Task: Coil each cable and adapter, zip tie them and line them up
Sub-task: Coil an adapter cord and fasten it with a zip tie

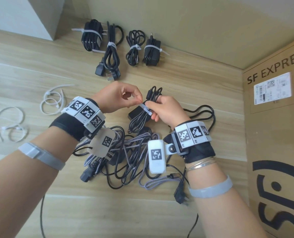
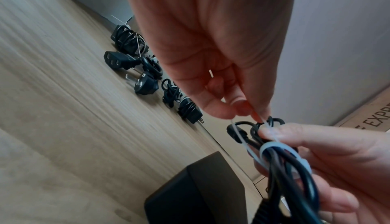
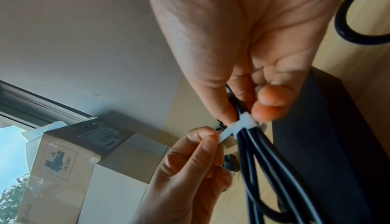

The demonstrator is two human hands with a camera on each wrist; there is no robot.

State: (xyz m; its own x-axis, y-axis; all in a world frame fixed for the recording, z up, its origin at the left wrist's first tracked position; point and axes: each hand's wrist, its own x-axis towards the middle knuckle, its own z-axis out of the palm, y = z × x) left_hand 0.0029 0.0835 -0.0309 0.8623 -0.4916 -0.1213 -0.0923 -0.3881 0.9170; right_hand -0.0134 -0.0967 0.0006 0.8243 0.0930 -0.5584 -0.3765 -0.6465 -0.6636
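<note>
A coiled black cable (image 1: 139, 115) hangs over the table centre, above its black adapter block (image 1: 134, 113). My right hand (image 1: 165, 110) grips the coil (image 3: 253, 144) at its middle. A white zip tie (image 1: 145, 108) loops around the coil (image 2: 280, 160) there. My left hand (image 1: 124, 97) pinches the tie's free tail (image 3: 224, 135) between thumb and forefinger, and in the left wrist view the same zip tie (image 2: 272, 145) runs up to those fingertips (image 2: 242, 110). Along the far edge, several tied bundles (image 1: 118, 47) lie in a row.
A tangle of black and braided grey cables (image 1: 130, 157) lies under my wrists. Loose white zip ties (image 1: 51, 100) rest on the left of the wooden table (image 1: 39, 66). A tall cardboard box (image 1: 277, 117) marked SF EXPRESS walls the right side.
</note>
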